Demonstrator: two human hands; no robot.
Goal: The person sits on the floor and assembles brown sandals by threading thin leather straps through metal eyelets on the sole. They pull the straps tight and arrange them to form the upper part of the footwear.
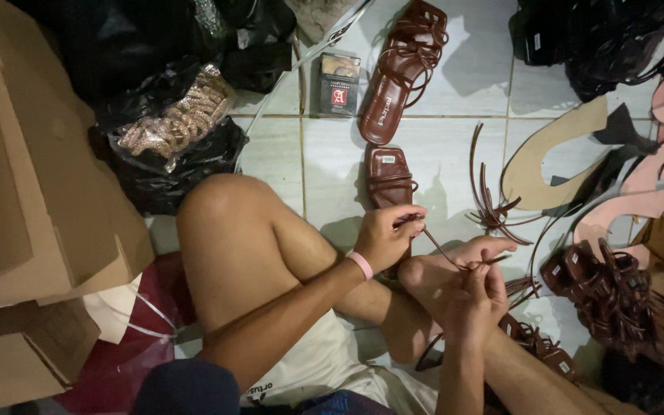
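Seated on a tiled floor (455, 150) with one knee raised, a person pinches the free end of a thin brown strap (441, 247) in the right hand (472, 296). The left hand (387, 234), a pink band at its wrist, grips the strap's other end at a brown strappy sandal (388, 178) just beyond. A second matching sandal (405, 69) lies farther out, beside a small dark box (340, 83). Loose straps (489, 204) rest to the right.

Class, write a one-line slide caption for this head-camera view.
Seated on a tiled floor, left hand and right hand pull a thin strap on a brown sandal.
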